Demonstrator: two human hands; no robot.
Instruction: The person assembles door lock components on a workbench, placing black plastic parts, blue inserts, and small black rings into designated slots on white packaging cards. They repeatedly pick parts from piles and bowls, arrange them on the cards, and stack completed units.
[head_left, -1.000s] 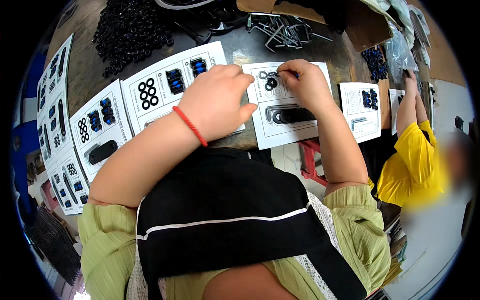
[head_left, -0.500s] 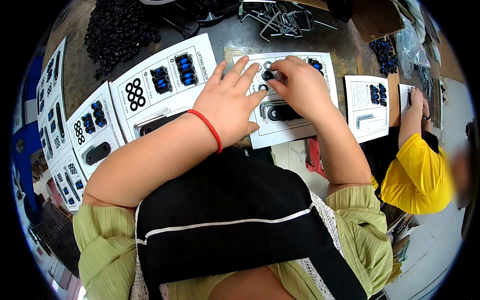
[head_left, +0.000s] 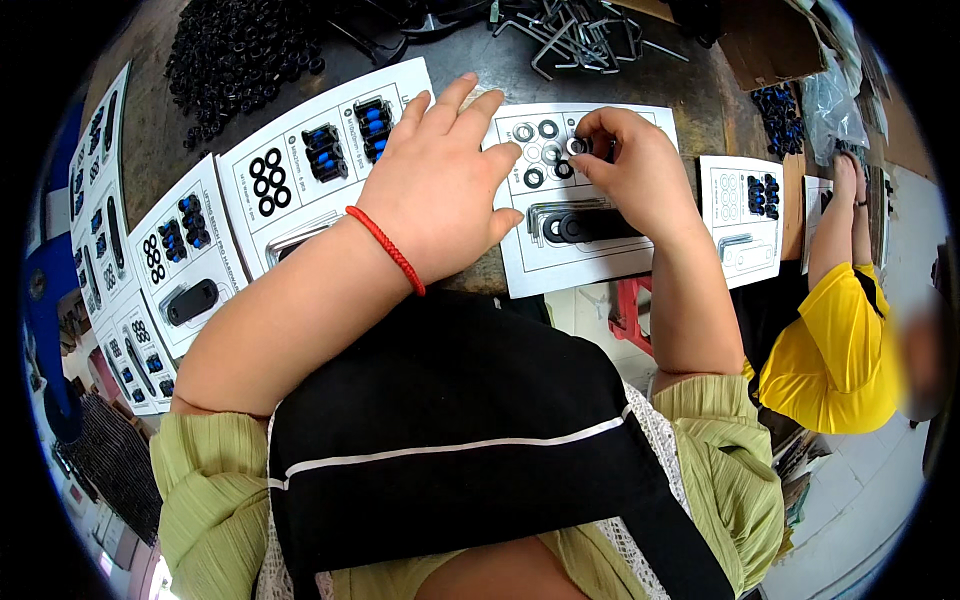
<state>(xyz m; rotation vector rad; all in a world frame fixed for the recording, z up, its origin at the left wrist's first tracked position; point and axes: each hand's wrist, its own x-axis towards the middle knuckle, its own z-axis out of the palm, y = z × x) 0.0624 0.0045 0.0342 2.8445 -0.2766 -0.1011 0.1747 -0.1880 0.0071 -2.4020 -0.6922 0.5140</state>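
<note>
A white printed card [head_left: 575, 268] lies on the bench in front of me, with several black ring washers [head_left: 533, 177] on its upper part. Below them rest a black flat wrench [head_left: 595, 226] and silver hex keys. My right hand [head_left: 640, 175] pinches a washer [head_left: 577, 146] between thumb and forefinger, just over the printed circles. My left hand [head_left: 435, 185], a red cord on its wrist, is spread open above the gap between this card and the left card [head_left: 235, 165]. The left hand hides part of that left card.
A heap of black washers [head_left: 235, 65] sits at the far left and loose hex keys [head_left: 580, 35] at the back. More filled cards [head_left: 175, 250] lie to the left, another card [head_left: 740, 240] to the right. A person in a yellow top [head_left: 830, 350] works at the right.
My right hand has shifted right and slightly away from the card's left side, uncovering more washers. My left hand has moved slightly left and stays spread.
</note>
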